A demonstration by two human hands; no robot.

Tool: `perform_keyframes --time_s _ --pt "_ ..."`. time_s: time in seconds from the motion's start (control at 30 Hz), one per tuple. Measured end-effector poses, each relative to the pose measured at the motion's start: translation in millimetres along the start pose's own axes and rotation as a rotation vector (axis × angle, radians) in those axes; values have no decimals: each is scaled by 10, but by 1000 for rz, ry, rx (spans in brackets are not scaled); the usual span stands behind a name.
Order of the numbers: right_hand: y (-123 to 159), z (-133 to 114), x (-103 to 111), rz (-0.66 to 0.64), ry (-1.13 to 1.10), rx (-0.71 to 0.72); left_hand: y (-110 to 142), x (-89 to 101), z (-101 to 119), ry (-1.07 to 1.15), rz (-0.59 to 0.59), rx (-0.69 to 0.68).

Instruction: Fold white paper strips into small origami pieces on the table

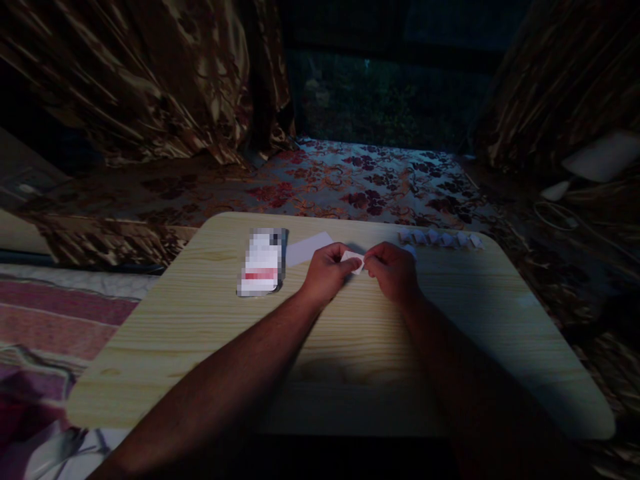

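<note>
I have my left hand point(327, 272) pinching a small white paper point(353, 261). My right hand point(393, 268), fingers curled, pinches its edge.

The room is dim; glossy brown curtains point(195, 80) hang on both sides of a dark window point(385, 87); below lies floral fabric point(345, 175); striped bedding point(70, 320) sits left of the pale wood-grain tabletop point(200, 347).
</note>
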State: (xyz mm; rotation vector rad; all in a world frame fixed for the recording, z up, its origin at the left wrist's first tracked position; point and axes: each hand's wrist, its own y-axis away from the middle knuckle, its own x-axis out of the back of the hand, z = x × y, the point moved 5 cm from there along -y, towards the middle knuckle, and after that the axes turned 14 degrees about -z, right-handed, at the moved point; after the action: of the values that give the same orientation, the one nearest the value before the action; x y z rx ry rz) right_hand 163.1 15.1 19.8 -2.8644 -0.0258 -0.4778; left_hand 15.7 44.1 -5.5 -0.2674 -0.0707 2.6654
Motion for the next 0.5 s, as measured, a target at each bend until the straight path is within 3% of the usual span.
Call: perform_keyframes --time_s 0.5 --pt "-20 -4 46 41 -88 -57 28 -63 96 -103 -33 1"
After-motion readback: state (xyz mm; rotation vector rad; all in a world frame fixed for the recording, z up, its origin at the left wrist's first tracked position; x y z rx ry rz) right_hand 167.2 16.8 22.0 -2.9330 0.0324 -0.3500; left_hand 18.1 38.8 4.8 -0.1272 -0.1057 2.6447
